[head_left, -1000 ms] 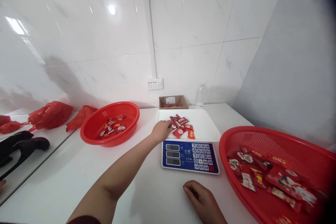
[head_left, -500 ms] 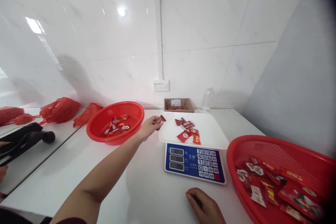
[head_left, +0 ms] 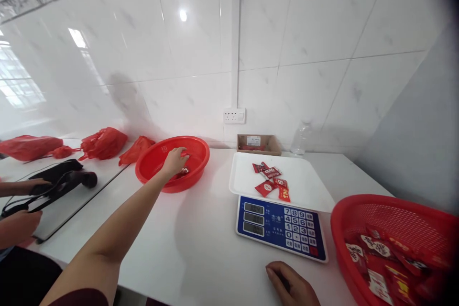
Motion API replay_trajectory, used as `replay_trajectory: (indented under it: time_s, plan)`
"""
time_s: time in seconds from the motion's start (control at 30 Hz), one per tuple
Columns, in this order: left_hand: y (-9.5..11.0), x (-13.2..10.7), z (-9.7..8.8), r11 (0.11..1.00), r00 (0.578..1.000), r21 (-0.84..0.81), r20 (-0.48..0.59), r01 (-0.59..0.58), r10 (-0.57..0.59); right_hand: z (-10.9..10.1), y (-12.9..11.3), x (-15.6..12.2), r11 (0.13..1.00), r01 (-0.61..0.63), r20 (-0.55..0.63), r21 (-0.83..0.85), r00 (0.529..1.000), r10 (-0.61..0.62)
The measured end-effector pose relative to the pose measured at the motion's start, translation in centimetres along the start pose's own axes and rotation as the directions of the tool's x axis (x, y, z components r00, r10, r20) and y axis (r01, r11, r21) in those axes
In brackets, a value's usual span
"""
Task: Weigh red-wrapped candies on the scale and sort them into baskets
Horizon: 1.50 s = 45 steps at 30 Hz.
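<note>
My left hand [head_left: 175,161] is over the left red basket [head_left: 143,170], its fingers apart and pointing down inside. A small red packet [head_left: 185,170] shows beneath it; the hand and wrist hide most of the other contents. Resting on the table below the scale, my right hand [head_left: 292,283] is loosely curled with nothing visible in it. The blue-fronted digital scale [head_left: 276,218] has a white tray [head_left: 308,181] on top. Several small red snack packets [head_left: 267,187] lie on that tray in a loose cluster.
A larger red basket [head_left: 339,229] with several snack packets stands at the right. Behind the scale are a cardboard box [head_left: 274,146] and a clear plastic bottle [head_left: 300,138]. Red plastic bags [head_left: 103,143] lie at left, near another person's hands [head_left: 21,227] and a black device [head_left: 60,184].
My left hand has moved left from the tray's edge, where it held a small red packet, to inside the left basket, and its fingers have spread. My right hand stays put. The view has shifted left.
</note>
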<state>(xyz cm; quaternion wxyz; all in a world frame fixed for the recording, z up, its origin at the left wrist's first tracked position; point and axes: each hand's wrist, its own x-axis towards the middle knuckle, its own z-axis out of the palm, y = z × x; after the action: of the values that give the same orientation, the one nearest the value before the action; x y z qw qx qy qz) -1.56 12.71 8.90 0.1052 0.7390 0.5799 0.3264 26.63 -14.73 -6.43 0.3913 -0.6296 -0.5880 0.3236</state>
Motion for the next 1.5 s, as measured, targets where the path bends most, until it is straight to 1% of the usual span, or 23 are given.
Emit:
replay_trajectory:
  time_s: [0.07,0.13,0.2,0.3,0.33,0.4,0.43,0.5,0.57,0.63,0.7,0.73,0.8,0.87,0.93,1.0,1.03,1.1,1.17,1.23,1.3,1.4,1.5]
  plan:
    - [1.7,-0.8,1.6,0.994,0.994,0.029,0.039,-0.105,0.104,0.1,-0.2,0.0,1.000,-0.007,-0.024,-0.006,1.000,0.007]
    - [4.3,-2.0,3.8,0.972,0.966,0.025,0.118,-0.235,0.230,0.1,-0.4,0.0,1.000,-0.010,-0.024,-0.016,1.000,0.010]
    - [7.4,-3.6,6.3,0.932,0.912,-0.001,0.208,-0.363,0.355,0.0,-0.6,0.0,1.000,-0.006,-0.010,-0.031,1.000,0.006]
    - [11.9,-5.5,9.7,0.850,0.797,-0.049,0.322,-0.525,0.511,0.0,-0.7,-0.2,0.999,-0.001,-0.021,-0.044,1.000,0.000]
    - [13.1,-6.0,10.7,0.826,0.763,-0.058,0.350,-0.561,0.543,0.0,-0.7,-0.2,0.999,0.000,-0.028,-0.048,1.000,-0.002]
    - [15.1,-6.5,12.3,0.796,0.721,-0.061,0.387,-0.602,0.575,0.0,-0.7,-0.4,0.999,0.003,-0.041,-0.053,0.999,-0.005]
    - [15.8,-6.6,12.9,0.789,0.710,-0.058,0.398,-0.612,0.581,0.1,-0.7,-0.4,0.999,0.003,-0.046,-0.054,0.999,-0.006]
    - [16.5,-6.5,13.8,0.782,0.699,-0.056,0.411,-0.621,0.585,0.1,-0.6,-0.5,0.999,0.003,-0.055,-0.052,0.998,-0.006]
    - [16.5,-6.4,14.4,0.779,0.695,-0.063,0.412,-0.624,0.590,0.1,-0.6,-0.5,0.999,0.004,-0.058,-0.048,0.998,-0.007]
    - [16.0,-6.2,14.4,0.781,0.697,-0.074,0.404,-0.621,0.592,0.3,-0.5,-0.5,0.999,0.007,-0.070,-0.037,0.997,-0.009]
    - [15.1,-5.9,13.7,0.790,0.713,-0.072,0.385,-0.610,0.586,0.5,-0.3,-0.5,1.000,0.010,-0.099,-0.011,0.995,-0.011]
    - [14.5,-5.6,13.1,0.799,0.730,-0.061,0.369,-0.598,0.575,0.6,-0.3,-0.5,1.000,0.015,-0.116,0.003,0.993,-0.015]
    - [13.0,-4.8,11.3,0.829,0.783,-0.019,0.318,-0.559,0.535,0.6,-0.3,-0.5,0.999,0.023,-0.136,0.024,0.990,-0.019]
    - [11.0,-3.6,9.0,0.869,0.848,0.042,0.245,-0.494,0.470,0.6,-0.4,-0.5,0.999,0.023,-0.126,0.025,0.992,-0.020]
    - [8.4,-2.2,6.3,0.903,0.902,0.106,0.175,-0.416,0.395,0.3,-0.6,-0.5,1.000,0.016,-0.091,0.011,0.996,-0.015]
    - [5.5,-1.0,3.6,0.930,0.947,0.181,0.105,-0.319,0.304,0.1,-0.8,-0.4,1.000,0.012,-0.054,-0.005,0.998,-0.012]
    - [4.1,-0.6,2.4,0.940,0.965,0.219,0.071,-0.261,0.252,0.0,-0.9,-0.3,1.000,0.011,-0.043,-0.013,0.999,-0.012]
    - [1.7,0.0,0.6,0.945,0.985,0.282,0.027,-0.169,0.168,-0.2,-1.0,-0.2,1.000,0.007,-0.031,-0.020,0.999,-0.008]
    - [0.2,0.2,-0.1,0.939,0.991,0.317,0.010,-0.129,0.132,-0.2,-1.0,-0.1,1.000,0.006,-0.022,-0.023,1.000,-0.006]
    - [0.1,0.1,0.5,0.934,0.986,0.317,0.031,-0.164,0.162,-0.2,-1.0,-0.1,1.000,0.008,-0.022,-0.027,1.000,-0.009]
    - [1.4,-0.2,2.1,0.925,0.966,0.280,0.083,-0.257,0.243,-0.1,-0.8,-0.1,0.999,0.016,-0.026,-0.033,1.000,-0.017]
    - [5.0,-0.9,5.8,0.893,0.907,0.182,0.173,-0.412,0.384,0.3,-0.5,-0.1,0.999,0.023,-0.062,-0.026,0.998,-0.025]
    - [9.5,-1.6,9.7,0.845,0.829,0.074,0.255,-0.530,0.498,0.9,0.2,-0.1,0.999,0.040,-0.153,-0.013,0.987,-0.042]
